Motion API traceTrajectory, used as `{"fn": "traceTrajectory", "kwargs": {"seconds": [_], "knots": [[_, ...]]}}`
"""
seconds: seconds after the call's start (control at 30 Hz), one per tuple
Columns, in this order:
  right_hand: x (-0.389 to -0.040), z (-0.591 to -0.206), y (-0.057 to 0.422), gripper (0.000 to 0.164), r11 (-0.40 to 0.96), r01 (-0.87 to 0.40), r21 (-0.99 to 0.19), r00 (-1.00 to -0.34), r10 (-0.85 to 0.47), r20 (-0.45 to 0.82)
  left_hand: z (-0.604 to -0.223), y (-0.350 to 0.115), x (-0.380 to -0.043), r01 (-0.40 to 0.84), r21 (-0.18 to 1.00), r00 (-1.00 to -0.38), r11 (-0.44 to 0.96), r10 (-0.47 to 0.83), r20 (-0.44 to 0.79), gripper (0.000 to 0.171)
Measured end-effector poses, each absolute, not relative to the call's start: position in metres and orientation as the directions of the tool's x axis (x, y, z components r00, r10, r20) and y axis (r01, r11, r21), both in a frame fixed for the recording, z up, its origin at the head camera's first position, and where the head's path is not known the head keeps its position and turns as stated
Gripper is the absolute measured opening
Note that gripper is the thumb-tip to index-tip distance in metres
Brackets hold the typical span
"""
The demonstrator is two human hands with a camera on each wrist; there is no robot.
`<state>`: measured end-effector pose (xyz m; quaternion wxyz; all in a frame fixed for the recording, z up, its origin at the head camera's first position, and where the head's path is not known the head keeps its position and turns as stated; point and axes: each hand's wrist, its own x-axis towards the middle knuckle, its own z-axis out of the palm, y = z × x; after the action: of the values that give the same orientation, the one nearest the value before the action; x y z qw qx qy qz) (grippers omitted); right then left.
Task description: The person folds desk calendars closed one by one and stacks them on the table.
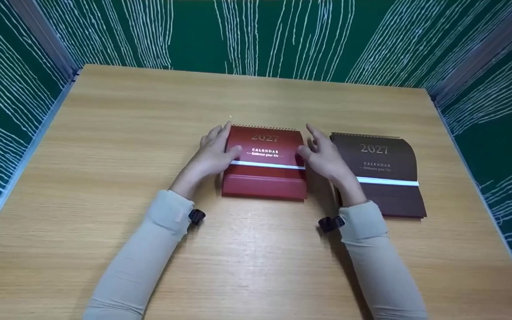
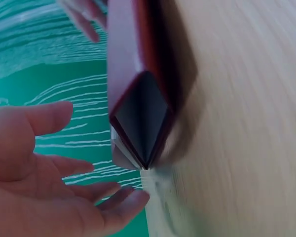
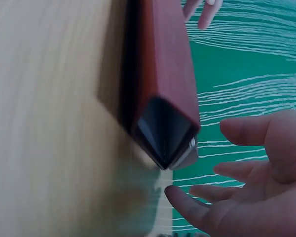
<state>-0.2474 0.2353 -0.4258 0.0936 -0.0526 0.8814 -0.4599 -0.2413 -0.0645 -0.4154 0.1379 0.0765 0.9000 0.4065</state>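
A red 2027 desk calendar (image 1: 265, 184), spiral-bound along its far edge and crossed by a pale band, lies on the table between my two hands. Its side shows a diamond-shaped hollow in the left wrist view, where my left hand (image 2: 49, 182) is spread beside it with a gap between. My right hand (image 3: 256, 182) is likewise spread at the opposite side, apart from the calendar's end. From the head view, both thumbs appear over the calendar's side edges. A dark brown 2027 calendar (image 1: 387, 200) of the same kind sits to the right, partly behind my right wrist.
The wooden table (image 1: 247, 266) stretches around both calendars. Green walls (image 1: 194, 40) with white streaky lines stand beyond its far and side edges. A small dark device is strapped at each wrist.
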Motion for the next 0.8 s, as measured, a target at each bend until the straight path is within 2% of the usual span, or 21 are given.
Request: {"fn": "traceTrajectory", "kwargs": {"seconds": [0.17, 0.33, 0.6, 0.8], "knots": [[-0.249, -0.414, 0.231, 0.074, 0.743, -0.095, -0.662, -0.984, -0.172, -0.052, -0.412, -0.057, -0.247, 0.068, 0.673, -0.961, 0.736, 0.231, -0.156, 0.075], [-0.251, -0.408, 0.217, 0.075, 0.845, -0.131, -0.518, -0.979, -0.192, -0.066, -0.409, -0.048, -0.248, 0.131, 0.584, -0.957, 0.802, 0.255, -0.136, 0.076], [-0.251, -0.418, 0.199, 0.075, 0.902, -0.213, -0.374, -0.968, -0.247, -0.043, -0.417, -0.043, -0.244, 0.202, 0.449, -0.949, 0.87, 0.287, -0.13, 0.075], [-0.243, -0.43, 0.195, 0.074, 0.932, -0.228, -0.281, -0.965, -0.256, -0.065, -0.423, -0.039, -0.241, 0.235, 0.362, -0.94, 0.902, 0.306, -0.152, 0.074]]}}
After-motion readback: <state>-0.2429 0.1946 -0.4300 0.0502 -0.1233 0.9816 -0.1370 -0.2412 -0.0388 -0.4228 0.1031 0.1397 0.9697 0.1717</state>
